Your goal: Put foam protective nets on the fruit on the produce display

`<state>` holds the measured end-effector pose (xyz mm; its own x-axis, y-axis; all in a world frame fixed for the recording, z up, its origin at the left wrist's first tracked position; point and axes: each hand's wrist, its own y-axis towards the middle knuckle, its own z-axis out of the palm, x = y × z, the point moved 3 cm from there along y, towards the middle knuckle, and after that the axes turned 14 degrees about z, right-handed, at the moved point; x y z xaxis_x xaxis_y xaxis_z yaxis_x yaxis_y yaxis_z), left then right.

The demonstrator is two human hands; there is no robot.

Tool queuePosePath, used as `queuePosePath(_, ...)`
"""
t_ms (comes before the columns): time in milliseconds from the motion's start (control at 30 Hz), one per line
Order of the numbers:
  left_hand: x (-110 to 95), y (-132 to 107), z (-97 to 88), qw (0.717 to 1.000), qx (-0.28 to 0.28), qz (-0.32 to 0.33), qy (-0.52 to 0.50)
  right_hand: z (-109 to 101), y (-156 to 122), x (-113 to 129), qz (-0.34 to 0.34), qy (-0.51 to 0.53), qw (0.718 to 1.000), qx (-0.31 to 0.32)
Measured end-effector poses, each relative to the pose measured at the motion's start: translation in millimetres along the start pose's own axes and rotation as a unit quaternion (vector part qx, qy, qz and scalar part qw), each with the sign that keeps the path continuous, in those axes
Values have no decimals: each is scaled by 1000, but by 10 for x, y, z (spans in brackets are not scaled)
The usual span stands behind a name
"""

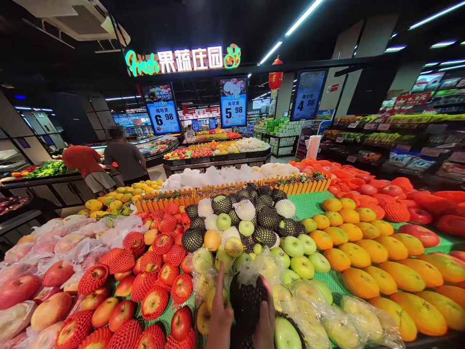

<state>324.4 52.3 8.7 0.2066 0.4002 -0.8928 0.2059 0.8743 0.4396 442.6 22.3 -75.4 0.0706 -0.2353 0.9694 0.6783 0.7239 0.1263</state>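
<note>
Both my hands are at the bottom middle of the view, around a fruit in a black foam net (246,303). My left hand (219,317) grips its left side with one finger pointing up. My right hand (266,322) grips its right side. Around them lie green apples (301,265), some in clear plastic wrap (312,303), and more fruits in black and white nets (254,218).
Red apples in red nets (152,286) fill the left, orange mangoes (378,257) the right. A low orange fence (232,191) divides the display. Two people (109,162) bend over a stand at the back left. Price signs (233,103) hang above.
</note>
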Motion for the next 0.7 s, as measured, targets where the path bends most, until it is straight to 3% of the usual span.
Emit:
queuePosePath(133, 211, 17, -122, 986, -127, -83, 66, 124, 32, 503, -113, -94, 977, 155)
queuePosePath(200, 399, -82, -127, 978, -163, -126, 33, 206, 36, 649, -126, -174, 954, 208)
queuePosePath(300, 655, -278, -61, 980, -144, -130, -52, 277, 81, 685, -104, -266, 934, 216)
queuePosePath(400, 759, -359, 5, 972, -155, -134, -115, 228, 128, 619, -74, -223, 954, 185)
queuePosePath(500, 637, -221, 25, 954, -217, -141, -150, 99, 91, 569, -99, -142, 978, 112)
queuePosePath(600, 394, -21, 46, 930, -281, -169, -169, 69, -45, 528, -133, -113, 981, 80)
queuePosePath(700, 222, 42, 142, 906, -301, -206, -215, 143, -159, 462, -94, -43, 993, 65)
